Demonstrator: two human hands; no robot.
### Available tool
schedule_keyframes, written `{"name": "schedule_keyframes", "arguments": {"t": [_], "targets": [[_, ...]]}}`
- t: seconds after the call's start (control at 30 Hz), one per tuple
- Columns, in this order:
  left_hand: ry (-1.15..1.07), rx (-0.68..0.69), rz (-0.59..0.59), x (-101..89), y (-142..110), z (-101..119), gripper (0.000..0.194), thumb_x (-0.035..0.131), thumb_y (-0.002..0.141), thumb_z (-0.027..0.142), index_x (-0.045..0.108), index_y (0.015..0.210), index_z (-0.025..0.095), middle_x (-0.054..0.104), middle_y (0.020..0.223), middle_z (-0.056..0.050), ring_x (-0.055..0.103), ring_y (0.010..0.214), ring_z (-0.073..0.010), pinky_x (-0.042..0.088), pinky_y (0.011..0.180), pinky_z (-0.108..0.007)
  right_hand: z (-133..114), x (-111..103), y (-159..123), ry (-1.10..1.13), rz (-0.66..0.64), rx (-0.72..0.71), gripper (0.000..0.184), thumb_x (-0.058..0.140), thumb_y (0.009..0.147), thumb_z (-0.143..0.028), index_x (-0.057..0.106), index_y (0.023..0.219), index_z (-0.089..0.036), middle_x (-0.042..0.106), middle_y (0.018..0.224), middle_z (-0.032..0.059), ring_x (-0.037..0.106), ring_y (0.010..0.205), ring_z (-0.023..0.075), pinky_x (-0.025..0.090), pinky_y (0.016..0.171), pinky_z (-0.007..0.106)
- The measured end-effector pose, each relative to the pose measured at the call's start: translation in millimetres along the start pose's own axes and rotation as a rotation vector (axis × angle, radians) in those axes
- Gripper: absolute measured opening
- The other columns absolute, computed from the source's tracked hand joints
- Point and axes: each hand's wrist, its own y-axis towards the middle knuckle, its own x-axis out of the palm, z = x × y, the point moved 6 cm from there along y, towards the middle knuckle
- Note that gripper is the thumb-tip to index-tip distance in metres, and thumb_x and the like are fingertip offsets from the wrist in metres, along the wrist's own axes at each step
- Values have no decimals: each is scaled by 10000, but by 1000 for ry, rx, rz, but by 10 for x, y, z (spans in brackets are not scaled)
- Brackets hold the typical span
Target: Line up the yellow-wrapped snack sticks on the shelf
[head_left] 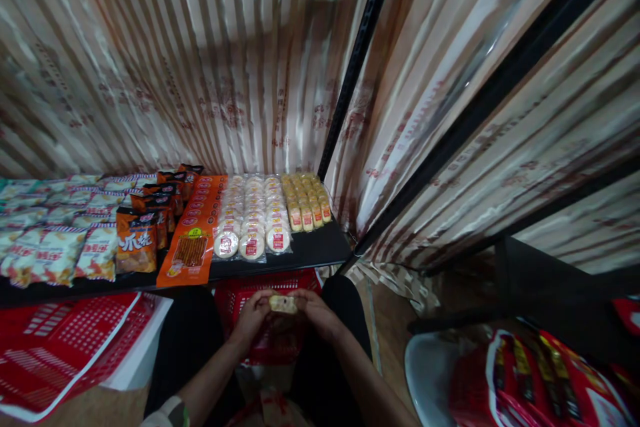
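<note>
Between my knees, over a red basket (235,300), I hold a small pale-yellow wrapped snack (283,305) with both hands. My left hand (251,313) pinches its left end. The fingers of my right hand (317,312) close on the right end. Similar yellow wrapped snacks (306,203) lie in rows at the right end of the black shelf (310,252) ahead. Beside them are rows of round white packaged crackers (253,245).
An orange bag of sticks (190,247), orange-and-black snack bags (137,240) and white snack bags (60,253) fill the shelf leftward. A red basket (60,340) stands below left. Black posts (355,73) rise at right, above red packages (545,373) and a white stool (425,373).
</note>
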Motion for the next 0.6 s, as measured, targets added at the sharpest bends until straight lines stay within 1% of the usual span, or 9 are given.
{"name": "schedule_keyframes", "arguments": {"t": [0.17, 0.27, 0.33, 0.43, 0.6], "targets": [[2, 10, -1, 11, -21, 8, 333, 680, 555, 289, 632, 857, 157, 611, 645, 6, 559, 575, -110, 429, 550, -211, -157, 27, -94, 8, 1, -28, 400, 723, 516, -367, 579, 835, -172, 625, 629, -32, 559, 576, 109, 393, 584, 241], [-14, -20, 3, 21, -9, -8, 335, 687, 538, 244, 621, 855, 158, 624, 687, -7, 570, 608, -117, 435, 570, -215, -219, 36, -132, 50, -7, -30, 478, 739, 505, -371, 552, 900, -178, 627, 658, -35, 569, 580, 108, 398, 583, 241], [-15, -35, -10, 37, -5, -8, 314, 689, 525, 224, 617, 823, 156, 629, 703, -15, 575, 635, -125, 433, 579, -216, -250, 27, -145, 68, -11, -39, 494, 757, 489, -361, 551, 896, -173, 635, 688, -24, 583, 606, 116, 407, 613, 251], [-1, -23, -45, 66, -9, 14, 282, 681, 515, 212, 606, 782, 161, 624, 688, -4, 571, 641, -126, 423, 570, -209, -297, 25, -172, 68, -36, -72, 467, 773, 486, -354, 566, 861, -169, 653, 746, 1, 605, 672, 138, 420, 690, 280], [22, 71, -75, 103, 10, 32, 241, 636, 522, 208, 563, 749, 176, 598, 650, 34, 521, 569, -94, 388, 528, -191, -366, 53, -276, 81, -86, -150, 443, 785, 493, -331, 590, 867, -196, 666, 854, 12, 612, 778, 170, 421, 778, 316]]}}
